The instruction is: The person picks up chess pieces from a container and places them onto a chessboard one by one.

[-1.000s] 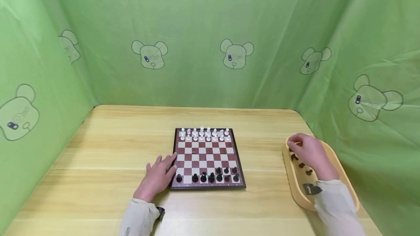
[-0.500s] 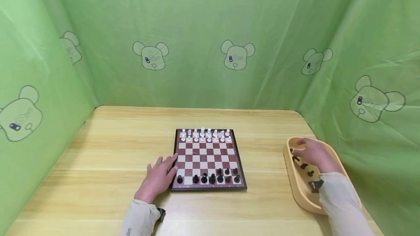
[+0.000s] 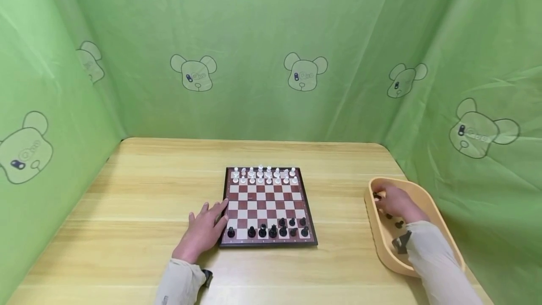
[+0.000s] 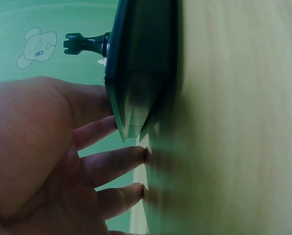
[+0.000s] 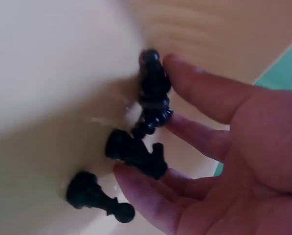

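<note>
My left hand point(image 3: 203, 229) rests by the left edge of the folding chessboard point(image 3: 266, 204), fingers spread. In the left wrist view its thumb point(image 4: 89, 103) touches the board's dark side, and other fingertips meet the table. Down in a yellow bin point(image 3: 383, 251), my right hand point(image 3: 398, 201) reaches among loose black chess pieces. In the right wrist view its thumb lies against a glossy black chess piece point(image 5: 155, 81), and another finger reaches a black knight point(image 5: 133, 152). A black pawn point(image 5: 99, 196) lies beside them. I see no firm pinch on any piece.
White chess pieces point(image 3: 260, 174) fill two rows at the board's far side. Black pieces point(image 3: 273, 231) stand along the near side, with a gap second from the left and several at the right in front. Green curtains point(image 3: 250, 102) enclose the wooden table point(image 3: 161, 192).
My right hand's fingers have opened and gone lower into the bin, among the black pieces near its left wall. My left hand stays at the board's edge.
</note>
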A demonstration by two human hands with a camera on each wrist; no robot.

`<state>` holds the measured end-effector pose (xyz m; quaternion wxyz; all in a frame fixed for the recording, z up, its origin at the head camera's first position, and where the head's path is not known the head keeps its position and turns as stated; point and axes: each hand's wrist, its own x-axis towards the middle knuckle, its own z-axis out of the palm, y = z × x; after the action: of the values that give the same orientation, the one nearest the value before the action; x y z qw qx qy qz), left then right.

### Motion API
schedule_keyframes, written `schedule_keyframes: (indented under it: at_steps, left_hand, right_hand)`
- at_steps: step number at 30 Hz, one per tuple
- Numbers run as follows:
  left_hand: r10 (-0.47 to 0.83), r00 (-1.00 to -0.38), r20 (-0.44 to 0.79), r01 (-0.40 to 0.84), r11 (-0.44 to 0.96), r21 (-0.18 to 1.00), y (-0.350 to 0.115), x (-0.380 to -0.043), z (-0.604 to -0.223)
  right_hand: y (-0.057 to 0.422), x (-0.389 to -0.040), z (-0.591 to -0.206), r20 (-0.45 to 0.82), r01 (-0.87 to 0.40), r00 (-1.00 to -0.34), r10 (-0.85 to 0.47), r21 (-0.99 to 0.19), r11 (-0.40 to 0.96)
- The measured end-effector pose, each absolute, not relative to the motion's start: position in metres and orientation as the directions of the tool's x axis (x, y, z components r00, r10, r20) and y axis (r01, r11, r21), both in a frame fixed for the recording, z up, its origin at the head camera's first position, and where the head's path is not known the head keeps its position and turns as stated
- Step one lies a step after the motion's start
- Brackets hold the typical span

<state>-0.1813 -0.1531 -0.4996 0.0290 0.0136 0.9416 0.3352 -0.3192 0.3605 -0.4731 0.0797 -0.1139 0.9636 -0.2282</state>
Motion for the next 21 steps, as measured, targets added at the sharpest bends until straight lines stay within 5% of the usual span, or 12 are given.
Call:
schedule_keyframes:
  at_steps: [21]
  left_hand:
    - [0.041,-0.998,-0.044,0.003,0.77,0.638,-0.153,-0.1829,-0.5017]
  right_hand:
    - [0.3578,-0.3198,-0.4721,-0.148,-0.062,-0.979,-0.137,-0.427,0.902]
